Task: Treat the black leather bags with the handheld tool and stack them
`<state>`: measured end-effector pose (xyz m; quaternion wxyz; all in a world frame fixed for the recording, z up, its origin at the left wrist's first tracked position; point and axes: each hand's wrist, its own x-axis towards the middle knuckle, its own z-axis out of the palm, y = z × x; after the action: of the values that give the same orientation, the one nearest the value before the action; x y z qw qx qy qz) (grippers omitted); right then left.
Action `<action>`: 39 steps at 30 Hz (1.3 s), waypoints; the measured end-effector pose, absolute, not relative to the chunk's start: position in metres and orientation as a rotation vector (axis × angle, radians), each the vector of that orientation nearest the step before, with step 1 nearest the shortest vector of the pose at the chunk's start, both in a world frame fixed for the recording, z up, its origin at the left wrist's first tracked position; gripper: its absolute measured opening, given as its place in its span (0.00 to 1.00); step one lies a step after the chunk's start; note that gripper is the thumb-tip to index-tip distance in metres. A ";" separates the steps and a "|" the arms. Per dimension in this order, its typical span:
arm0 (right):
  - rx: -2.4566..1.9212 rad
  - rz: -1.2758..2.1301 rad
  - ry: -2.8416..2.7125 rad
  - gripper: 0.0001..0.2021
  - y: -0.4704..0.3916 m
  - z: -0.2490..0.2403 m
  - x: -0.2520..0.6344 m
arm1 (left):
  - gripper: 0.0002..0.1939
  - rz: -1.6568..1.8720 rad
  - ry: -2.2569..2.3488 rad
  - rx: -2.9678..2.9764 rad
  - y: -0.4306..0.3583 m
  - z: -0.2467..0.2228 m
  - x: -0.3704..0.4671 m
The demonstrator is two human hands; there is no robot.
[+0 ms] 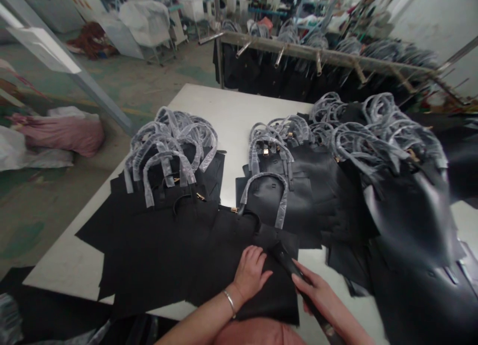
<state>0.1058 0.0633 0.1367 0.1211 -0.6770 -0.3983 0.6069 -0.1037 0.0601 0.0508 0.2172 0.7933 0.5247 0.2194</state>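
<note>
My left hand (pixel 251 274), with a bracelet at its wrist, lies on a black bag panel (pixel 276 300) near the table's front. Its fingers rest flat and hold nothing; the thumb points right. Just to the right, my right hand (pixel 311 287) is closed around a long black tool (pixel 284 258) with a broad end. That end is at the panel's upper right; I cannot make out the tool's exact kind. Along the panel's top edge are a gold clasp (pixel 234 210) and a bag handle (pixel 283 200) wrapped in clear plastic. More black panels (pixel 157 255) overlap to the left.
Piles of black bag pieces with plastic-wrapped handles (pixel 172 141) cover the white table (pixel 209 98) at left and right (pixel 407 195). Behind stands a metal rack (pixel 298 51) hung with bags. A grey post (pixel 93 91) rises at left, with pink sacks (pixel 63 133) on the floor.
</note>
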 end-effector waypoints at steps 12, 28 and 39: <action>-1.889 1.752 -1.122 0.32 0.082 0.156 0.087 | 0.21 0.645 1.477 2.138 0.057 0.045 -0.103; -1.802 1.872 -1.514 0.31 0.111 0.141 0.034 | 0.15 0.592 1.334 2.242 0.056 0.035 -0.100; -1.689 1.708 -1.792 0.28 0.136 0.143 -0.009 | 0.21 0.479 1.347 2.186 0.054 0.022 -0.092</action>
<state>-0.0095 0.1363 0.1434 0.0721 -0.5622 -0.5963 0.5685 -0.0923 0.0538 0.0215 0.2615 0.8078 0.4977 0.1771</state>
